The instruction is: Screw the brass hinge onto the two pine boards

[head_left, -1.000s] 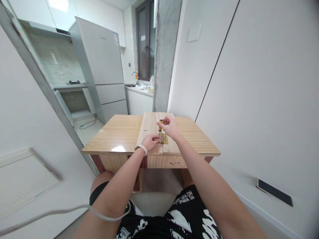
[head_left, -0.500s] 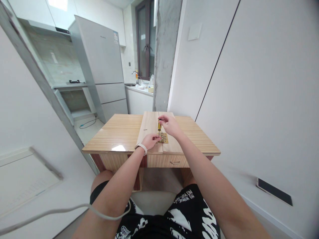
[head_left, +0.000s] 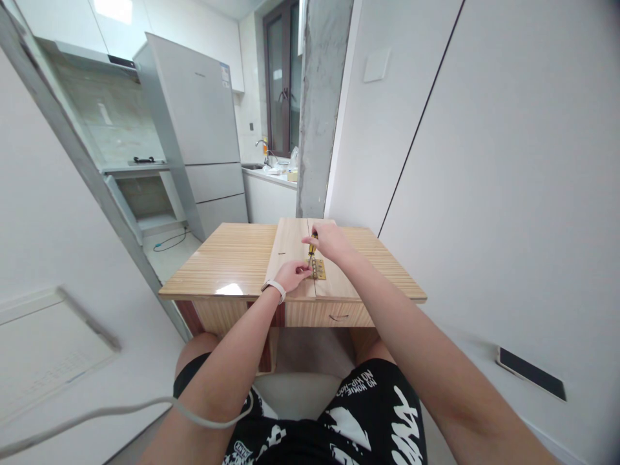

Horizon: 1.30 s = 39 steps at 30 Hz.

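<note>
Two pale boards (head_left: 289, 240) lie side by side on the wooden desk (head_left: 237, 255), with a narrow seam between them. A brass hinge (head_left: 318, 269) rests across that seam. My right hand (head_left: 328, 241) grips the handle of a yellow and black screwdriver (head_left: 312, 247), whose shaft slants down to the hinge's left part. Beside the tip, my left hand (head_left: 294, 276) has its fingers pinched at the hinge's left edge; what they hold is too small to make out. A small dark item (head_left: 281, 254) lies on the left board.
Under the desktop is a drawer with a handle (head_left: 338, 317). A grey cable (head_left: 121, 408) crosses my left forearm. Behind the desk stand a fridge (head_left: 198, 110) and a concrete column (head_left: 322, 110). A white wall (head_left: 508, 194) rises on the right.
My right hand has shifted slightly, and the screwdriver's handle now leans more to the right. My left hand stays at the hinge's left edge.
</note>
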Tool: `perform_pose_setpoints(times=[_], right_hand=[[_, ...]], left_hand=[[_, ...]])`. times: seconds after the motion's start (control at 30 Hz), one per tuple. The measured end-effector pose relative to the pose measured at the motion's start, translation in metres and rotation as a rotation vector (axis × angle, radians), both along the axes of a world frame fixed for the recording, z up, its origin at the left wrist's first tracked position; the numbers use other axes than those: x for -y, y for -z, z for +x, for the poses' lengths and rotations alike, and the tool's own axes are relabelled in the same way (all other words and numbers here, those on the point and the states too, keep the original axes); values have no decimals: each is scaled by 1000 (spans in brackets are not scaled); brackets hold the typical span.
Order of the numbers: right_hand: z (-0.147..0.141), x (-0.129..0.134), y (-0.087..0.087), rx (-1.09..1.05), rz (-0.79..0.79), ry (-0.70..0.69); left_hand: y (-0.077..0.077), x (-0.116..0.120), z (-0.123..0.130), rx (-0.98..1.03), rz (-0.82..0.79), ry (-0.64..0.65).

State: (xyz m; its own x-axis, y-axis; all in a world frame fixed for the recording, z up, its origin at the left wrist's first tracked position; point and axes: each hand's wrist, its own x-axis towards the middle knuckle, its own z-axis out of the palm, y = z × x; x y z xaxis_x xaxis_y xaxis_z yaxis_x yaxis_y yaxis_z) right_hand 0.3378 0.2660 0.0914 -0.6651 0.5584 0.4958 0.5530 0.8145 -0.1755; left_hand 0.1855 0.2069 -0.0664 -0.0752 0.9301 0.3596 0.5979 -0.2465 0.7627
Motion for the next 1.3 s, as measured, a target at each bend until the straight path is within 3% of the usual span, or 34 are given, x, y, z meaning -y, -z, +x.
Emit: perform_pose_setpoints(times=[0.13,0.33,0.57,0.97,1.17,1.3], right_hand=[[1,5,-3,58,34,46],[6,9,-15,150,-17,-162],[7,1,-22,100,-75,-211],[-2,11,-27,269,83,129],[3,17,-40,352,-5,-69],[5,18,-44,376,-10,-74]], left_hand=[[2,-2,-2,-13,-1,-6],[6,-5,-6,10,-22,17],[8,-6,-6,26,-20,29],[5,-3,-4,19,-2,15],[-6,5,0,-23,-21,-42],[-7,6,2,24,-26,-41]])
